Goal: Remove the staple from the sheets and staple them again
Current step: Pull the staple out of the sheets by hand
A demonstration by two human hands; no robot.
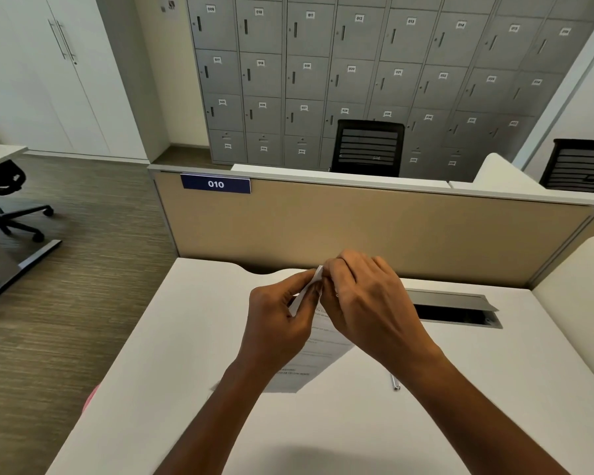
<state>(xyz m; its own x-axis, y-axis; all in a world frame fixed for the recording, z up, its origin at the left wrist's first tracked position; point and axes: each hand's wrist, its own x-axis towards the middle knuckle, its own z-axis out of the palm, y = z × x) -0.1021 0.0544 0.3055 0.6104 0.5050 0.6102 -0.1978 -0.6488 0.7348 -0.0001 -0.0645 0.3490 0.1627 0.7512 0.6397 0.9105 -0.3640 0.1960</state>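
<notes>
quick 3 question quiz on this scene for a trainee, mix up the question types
1. True or false: the sheets lie flat on the desk, untouched.
2. Where is the metal piece? A) left of the sheets B) on the desk, right of the sheets C) inside the cable slot
3. What number is on the blue sign?

Key
1. False: the left hand and right hand pinch their raised top corner.
2. B
3. 010
</notes>
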